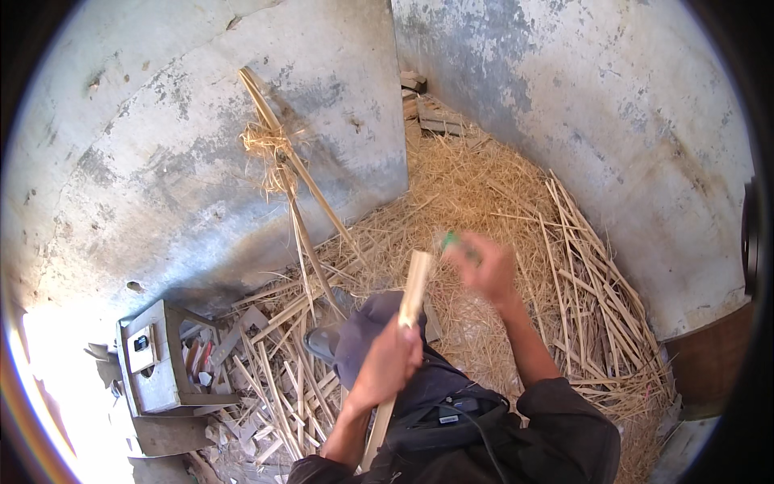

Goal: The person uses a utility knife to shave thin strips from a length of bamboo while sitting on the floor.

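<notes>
A pale, split bamboo strip slants up across my lap, its lower end running down past my waist. My left hand is closed round its middle. To the right of the strip's top end, my right hand is raised and smeared by motion. Its fingers are curled round a small object with a green part, too blurred to name. That object is close to the strip's upper end; a narrow gap seems to lie between them.
Shavings cover the floor ahead, with a heap of thin strips along the right wall. Crossed poles tied with fibre lean at the left wall. A grey wooden stool holding a small item stands at the left. More cut strips lie by my foot.
</notes>
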`<state>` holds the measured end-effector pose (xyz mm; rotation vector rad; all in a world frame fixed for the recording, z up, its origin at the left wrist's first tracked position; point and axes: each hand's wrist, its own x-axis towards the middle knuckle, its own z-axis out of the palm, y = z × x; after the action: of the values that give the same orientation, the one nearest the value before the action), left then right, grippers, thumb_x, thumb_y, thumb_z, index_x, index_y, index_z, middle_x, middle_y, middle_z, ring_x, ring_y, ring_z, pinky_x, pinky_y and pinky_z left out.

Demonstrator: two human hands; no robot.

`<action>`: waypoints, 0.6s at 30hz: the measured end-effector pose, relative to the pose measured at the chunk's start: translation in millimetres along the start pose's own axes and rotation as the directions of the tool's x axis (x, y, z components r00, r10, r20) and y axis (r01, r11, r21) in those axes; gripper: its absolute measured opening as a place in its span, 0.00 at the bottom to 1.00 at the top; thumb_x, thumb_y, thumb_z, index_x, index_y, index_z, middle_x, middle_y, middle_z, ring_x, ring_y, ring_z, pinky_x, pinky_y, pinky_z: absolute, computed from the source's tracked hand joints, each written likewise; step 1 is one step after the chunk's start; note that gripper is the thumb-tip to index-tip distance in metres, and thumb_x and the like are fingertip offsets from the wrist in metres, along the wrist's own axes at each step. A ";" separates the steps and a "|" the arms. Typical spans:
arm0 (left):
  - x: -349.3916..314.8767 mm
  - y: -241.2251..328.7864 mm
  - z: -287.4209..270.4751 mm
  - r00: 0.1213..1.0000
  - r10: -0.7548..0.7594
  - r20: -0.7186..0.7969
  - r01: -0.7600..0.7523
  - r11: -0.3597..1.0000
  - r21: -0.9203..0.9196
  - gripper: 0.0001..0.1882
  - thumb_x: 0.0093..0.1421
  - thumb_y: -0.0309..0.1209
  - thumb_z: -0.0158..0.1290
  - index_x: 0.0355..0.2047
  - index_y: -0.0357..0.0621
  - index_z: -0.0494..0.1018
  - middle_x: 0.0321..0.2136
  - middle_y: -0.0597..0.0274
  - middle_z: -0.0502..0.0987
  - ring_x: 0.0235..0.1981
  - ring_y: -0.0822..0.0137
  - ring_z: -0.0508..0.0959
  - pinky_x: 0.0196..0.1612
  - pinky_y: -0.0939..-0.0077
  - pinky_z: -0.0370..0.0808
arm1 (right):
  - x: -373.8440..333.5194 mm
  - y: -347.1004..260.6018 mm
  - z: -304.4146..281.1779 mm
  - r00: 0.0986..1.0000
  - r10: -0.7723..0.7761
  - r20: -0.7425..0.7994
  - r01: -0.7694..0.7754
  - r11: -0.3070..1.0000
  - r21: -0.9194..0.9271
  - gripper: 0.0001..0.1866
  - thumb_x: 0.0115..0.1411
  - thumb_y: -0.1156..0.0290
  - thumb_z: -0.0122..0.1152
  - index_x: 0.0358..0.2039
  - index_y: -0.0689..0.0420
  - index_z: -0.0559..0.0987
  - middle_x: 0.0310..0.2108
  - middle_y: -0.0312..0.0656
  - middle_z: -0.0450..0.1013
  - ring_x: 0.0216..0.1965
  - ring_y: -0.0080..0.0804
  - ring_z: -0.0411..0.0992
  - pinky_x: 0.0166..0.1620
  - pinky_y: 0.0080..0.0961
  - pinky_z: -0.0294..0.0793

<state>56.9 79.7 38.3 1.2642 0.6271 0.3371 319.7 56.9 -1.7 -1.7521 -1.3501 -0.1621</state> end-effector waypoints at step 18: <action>-11.0 6.7 3.9 0.977 -0.063 0.206 0.133 0.929 -0.347 0.14 0.76 0.41 0.39 0.39 0.44 0.62 0.22 0.66 0.62 0.17 0.72 0.66 0.22 0.76 0.71 | -17.3 -5.0 -5.4 0.958 0.218 0.184 -0.285 0.743 0.605 0.19 0.66 0.56 0.61 0.44 0.59 0.78 0.31 0.32 0.76 0.32 0.19 0.69 0.37 0.23 0.68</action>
<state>51.3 72.4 48.1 0.8966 0.4375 0.2299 310.8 40.8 -5.7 -1.3463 -1.0457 0.4942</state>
